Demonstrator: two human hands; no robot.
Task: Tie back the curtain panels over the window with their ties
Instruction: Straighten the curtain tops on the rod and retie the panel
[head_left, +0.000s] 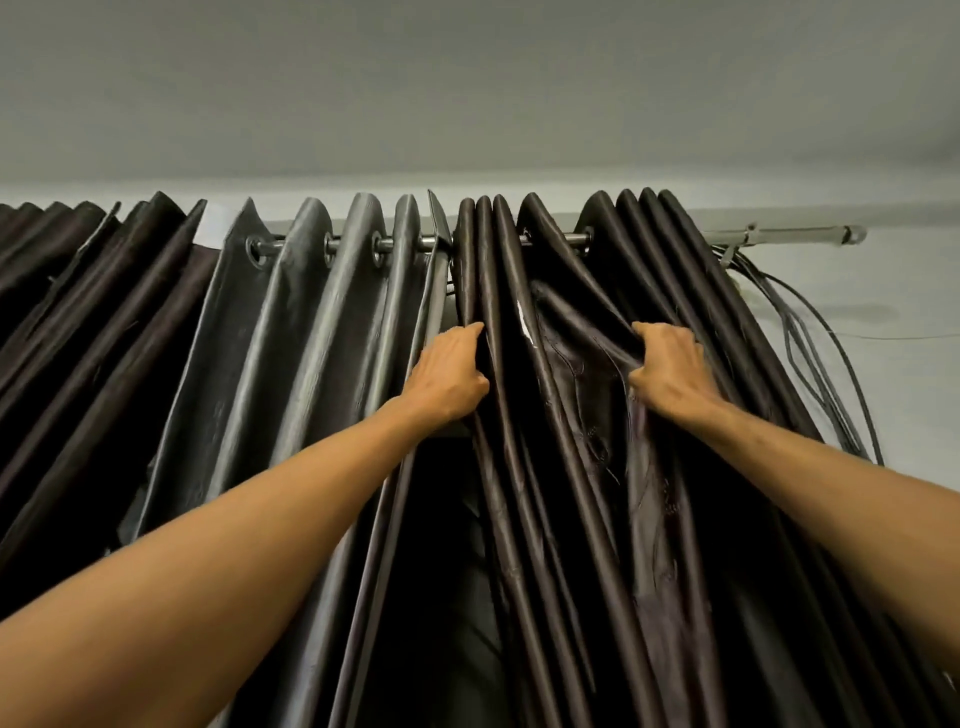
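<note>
Grey cables (800, 348) beside dark curtain (545, 493)

Tight folds of the dark panel (571, 415) crowd the rod (779, 234) from its middle rightward; the left hand (449, 374) and right hand (670, 369) each grip a fold there. The grey panel (311, 338) packs the rod on the left. Between the 2 panels a narrow slit runs down and widens into a dark opening under the left hand. Right of the last fold the rod is bare to its end cap (854, 233), but a bracket (748, 235) and a bundle of cables (795, 338) hang just beside the cloth. Bare wall (909, 405) lies beyond.
</note>
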